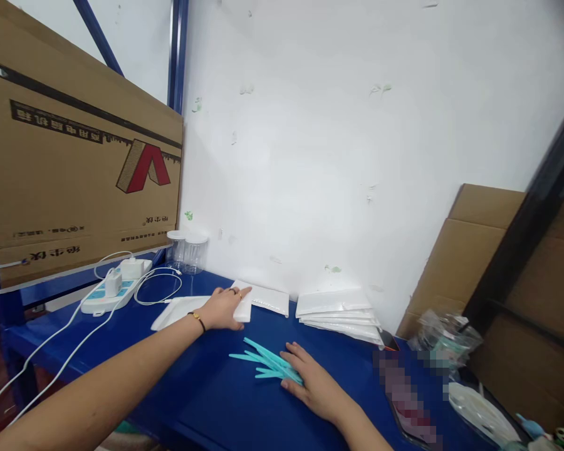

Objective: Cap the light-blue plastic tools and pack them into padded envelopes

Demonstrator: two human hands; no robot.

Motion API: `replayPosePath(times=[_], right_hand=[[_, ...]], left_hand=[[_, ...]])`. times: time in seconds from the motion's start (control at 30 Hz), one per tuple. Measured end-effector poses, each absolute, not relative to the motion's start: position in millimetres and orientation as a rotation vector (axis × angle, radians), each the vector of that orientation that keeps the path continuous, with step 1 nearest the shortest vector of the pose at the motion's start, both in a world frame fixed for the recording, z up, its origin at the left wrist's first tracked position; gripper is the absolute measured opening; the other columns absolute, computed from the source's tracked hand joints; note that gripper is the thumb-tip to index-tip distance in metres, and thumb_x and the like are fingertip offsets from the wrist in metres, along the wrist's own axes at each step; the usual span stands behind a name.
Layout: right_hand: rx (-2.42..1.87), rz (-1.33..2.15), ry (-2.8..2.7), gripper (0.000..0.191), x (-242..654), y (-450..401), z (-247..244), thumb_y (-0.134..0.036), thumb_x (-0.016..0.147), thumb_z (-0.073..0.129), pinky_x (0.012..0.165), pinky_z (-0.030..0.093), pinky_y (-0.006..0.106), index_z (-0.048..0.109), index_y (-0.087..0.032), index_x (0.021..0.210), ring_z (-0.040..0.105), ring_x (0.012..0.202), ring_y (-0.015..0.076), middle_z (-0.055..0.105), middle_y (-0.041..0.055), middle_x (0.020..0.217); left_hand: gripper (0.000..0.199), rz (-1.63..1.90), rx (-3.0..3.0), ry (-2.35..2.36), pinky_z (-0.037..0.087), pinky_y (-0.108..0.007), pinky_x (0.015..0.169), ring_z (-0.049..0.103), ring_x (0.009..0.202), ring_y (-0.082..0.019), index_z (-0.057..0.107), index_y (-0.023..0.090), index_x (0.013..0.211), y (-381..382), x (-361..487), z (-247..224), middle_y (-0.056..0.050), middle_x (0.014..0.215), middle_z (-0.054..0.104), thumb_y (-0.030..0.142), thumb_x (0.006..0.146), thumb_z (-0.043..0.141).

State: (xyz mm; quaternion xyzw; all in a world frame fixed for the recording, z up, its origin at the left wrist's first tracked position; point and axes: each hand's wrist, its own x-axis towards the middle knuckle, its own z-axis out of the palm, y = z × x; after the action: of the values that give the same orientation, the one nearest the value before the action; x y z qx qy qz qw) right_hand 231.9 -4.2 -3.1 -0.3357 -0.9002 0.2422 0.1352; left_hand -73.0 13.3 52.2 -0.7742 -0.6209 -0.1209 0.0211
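My left hand [224,307] lies on a flat white packet [183,309], its fingers stretched out and spread over the packet's right end. Just beyond it, against the wall, rests another white packet [272,299]. My right hand [314,383] has its fingers and thumb around one end of several thin turquoise sticks [266,362]. Their free ends fan out to the left, low over the blue tabletop [207,388]; the held ends are partly hidden. A fanned stack of white packets [338,307] lies behind my right hand.
On the left, a white power strip [117,288] has plugs and loose cables, near two clear lidded jars [195,254] and a large cardboard box [79,169]. To the right lie a phone [408,401], partly pixelated, a plastic bag [444,338] and a white roll [482,413].
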Motion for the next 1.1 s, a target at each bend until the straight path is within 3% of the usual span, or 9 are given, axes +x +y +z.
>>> replayPosePath(times=[0.07,0.1,0.23,0.3,0.47,0.67,0.87,1.1], right_hand=[[-0.986,0.686,-2.529,0.054,236.6,1.4,-1.3,-0.055,0.086,0.045,0.113,0.019,0.041,0.044,-0.028,0.133,0.028,0.135,0.0251,0.038,0.0046,0.143],[-0.998,0.668,-2.464,0.05,240.2,5.6,-0.5,-0.053,0.088,0.043,0.111,0.023,0.041,0.048,-0.027,0.13,0.033,0.132,0.0245,0.043,0.0052,0.14],[-1.018,0.581,-2.264,0.031,254.5,24.0,-1.7,-0.043,0.09,0.043,0.098,0.041,0.036,0.065,-0.024,0.101,0.052,0.113,0.0229,0.058,0.008,0.117],[-1.014,0.581,-2.251,0.024,258.0,30.0,-5.6,-0.038,0.088,0.047,0.093,0.044,0.035,0.066,-0.023,0.092,0.055,0.105,0.0225,0.06,0.0077,0.109],[-1.013,0.588,-2.237,0.019,258.8,37.2,-14.9,-0.032,0.086,0.05,0.088,0.045,0.032,0.065,-0.023,0.091,0.058,0.098,0.0211,0.062,0.0064,0.102],[-1.056,0.543,-2.288,0.032,263.6,42.5,-13.9,-0.038,0.091,0.043,0.099,0.039,0.037,0.064,-0.027,0.111,0.051,0.113,0.022,0.059,0.0062,0.119],[-1.127,0.509,-2.51,0.043,256.0,34.5,-6.2,-0.047,0.095,0.029,0.111,0.016,0.048,0.042,-0.036,0.134,0.027,0.135,0.0231,0.043,-0.0032,0.141],[-1.19,0.402,-2.572,0.043,247.8,31.0,-3.9,-0.045,0.095,0.027,0.113,0.011,0.045,0.039,-0.036,0.135,0.027,0.135,0.0211,0.042,-0.0047,0.141]], left_hand=[[0.109,-0.305,-2.459,-1.993,0.027,-0.047,0.098,0.042,0.119,-0.036,0.023,0.018,0.142,15.2,-77.6,37.6,-0.021,0.131,0.045,0.056,0.052,0.072],[0.103,-0.355,-2.473,-2.005,0.027,-0.047,0.098,0.04,0.121,-0.035,0.025,0.018,0.142,15.4,-77.4,34.8,-0.02,0.133,0.043,0.06,0.057,0.067],[0.045,-0.584,-2.648,-1.862,0.035,-0.034,0.092,0.049,0.111,-0.024,0.057,0.024,0.115,12.8,-57.1,40.0,-0.008,0.118,0.056,0.051,0.08,0.049],[0.033,-0.496,-2.829,-1.735,0.039,-0.028,0.084,0.055,0.098,-0.021,0.064,0.025,0.1,12.4,-39.7,42.1,-0.005,0.105,0.061,0.045,0.076,0.057],[0.021,-0.299,-2.939,-1.727,0.041,-0.023,0.064,0.058,0.075,-0.017,0.067,0.023,0.085,24.1,-7.4,28.1,-0.001,0.082,0.065,0.034,0.069,0.063],[0.015,-0.435,-2.984,-1.9,0.036,-0.02,0.052,0.057,0.063,-0.013,0.066,0.02,0.079,51.0,4.7,10.5,0.0,0.073,0.066,0.028,0.069,0.058],[0.017,-0.62,-3.004,-1.892,0.036,-0.02,0.052,0.055,0.061,-0.013,0.066,0.017,0.078,71.4,8.0,-6.8,0.0,0.069,0.064,0.03,0.069,0.06],[0.01,-0.668,-3.02,-1.775,0.036,-0.02,0.055,0.055,0.063,-0.013,0.067,0.018,0.072,72.9,3.8,-9.0,0.0,0.069,0.064,0.025,0.069,0.061]])
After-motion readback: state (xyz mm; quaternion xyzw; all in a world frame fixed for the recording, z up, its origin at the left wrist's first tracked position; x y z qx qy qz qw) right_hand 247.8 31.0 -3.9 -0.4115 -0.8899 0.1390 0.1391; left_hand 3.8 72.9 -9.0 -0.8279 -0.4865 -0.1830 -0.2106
